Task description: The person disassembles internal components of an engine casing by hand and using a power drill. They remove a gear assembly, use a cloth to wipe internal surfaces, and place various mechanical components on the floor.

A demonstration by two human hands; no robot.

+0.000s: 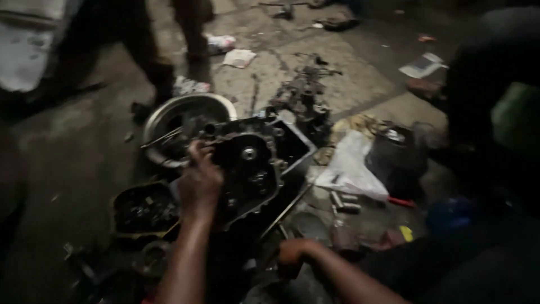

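- The left hand [199,179] has its fingers curled shut over the upper left rim of a dark, greasy engine case [256,166]; what sits under the fingertips I cannot tell.
- The engine case lies on the concrete floor [84,146] at the centre of the view, open face up, with a round gear hub [248,153] showing just at 3 o'clock from the hand.
- The right hand [292,253] is low down at 5 o'clock from the case, knuckles bent and closed; blur hides whether it grips anything.
- At 11 o'clock from the left hand stands a shiny metal bowl [188,121], touching the case's edge.
- At 8 o'clock from it lies a dark tray of small parts [145,209].
- At 3 o'clock from the case lies a crumpled white plastic bag [350,169], with a dark bundle [396,160] just beyond.
- At 12 o'clock, a heap of oily parts [304,93].
- Another person's legs [140,45] stand at the top left, well apart.
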